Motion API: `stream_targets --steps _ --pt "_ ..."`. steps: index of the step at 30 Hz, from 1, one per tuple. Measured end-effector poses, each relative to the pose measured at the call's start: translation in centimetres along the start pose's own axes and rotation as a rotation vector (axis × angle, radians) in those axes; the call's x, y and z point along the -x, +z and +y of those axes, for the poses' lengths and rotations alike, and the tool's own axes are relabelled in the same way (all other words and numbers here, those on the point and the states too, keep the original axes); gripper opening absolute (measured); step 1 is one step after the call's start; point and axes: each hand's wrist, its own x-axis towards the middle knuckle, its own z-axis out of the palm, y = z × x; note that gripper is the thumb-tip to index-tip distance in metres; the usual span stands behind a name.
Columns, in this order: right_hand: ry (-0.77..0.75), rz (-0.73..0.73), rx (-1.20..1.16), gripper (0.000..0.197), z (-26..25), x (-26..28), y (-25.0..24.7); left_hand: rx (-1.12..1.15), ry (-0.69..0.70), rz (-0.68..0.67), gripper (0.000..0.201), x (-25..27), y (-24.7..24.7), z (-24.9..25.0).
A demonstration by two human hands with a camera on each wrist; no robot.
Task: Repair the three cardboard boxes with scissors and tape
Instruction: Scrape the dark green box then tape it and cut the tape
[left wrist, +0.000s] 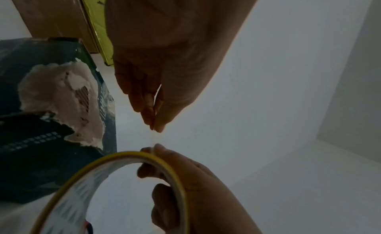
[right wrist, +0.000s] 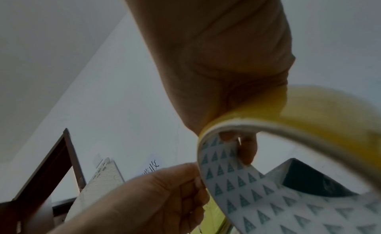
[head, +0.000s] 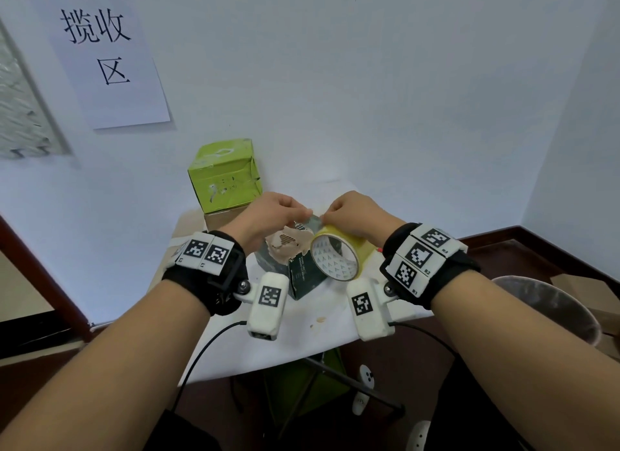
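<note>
A yellow tape roll (head: 339, 256) hangs over a dark green box (head: 303, 277) with a torn pale patch (head: 288, 244) on its top corner. My right hand (head: 327, 215) grips the roll, thumb on the outside and fingers through the core (right wrist: 247, 149). My left hand (head: 307, 212) pinches the free end of the tape (head: 313, 220) just left of the roll; a short clear strip is stretched between the two hands. A light green dented box (head: 224, 175) stands on a brown box (head: 219, 217) at the back. No scissors can be made out.
The boxes stand on a small white table (head: 302, 336) in a corner of white walls. A lined bin (head: 550, 306) is at the right, beside the table. A paper sign (head: 107, 61) hangs on the left wall. Cables trail off the near table edge.
</note>
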Motion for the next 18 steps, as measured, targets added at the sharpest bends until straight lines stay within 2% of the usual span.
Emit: stream_targets --steps 5,9,12,18 --pt "0.039 -0.044 -0.103 0.040 -0.7 0.3 -0.3 0.058 0.016 0.065 0.017 0.0 -0.7 -0.6" --pt "0.071 -0.083 -0.261 0.024 -1.3 1.0 -0.5 0.046 0.031 0.114 0.017 -0.1 -1.2 -1.4" --pt "0.064 -0.114 -0.209 0.021 -1.9 1.2 -0.7 0.016 0.046 0.145 0.017 -0.3 -1.2 -1.9" --pt "0.031 -0.162 -0.047 0.035 -2.4 1.4 -1.1 -0.030 0.083 0.210 0.017 -0.4 -1.5 -2.3"
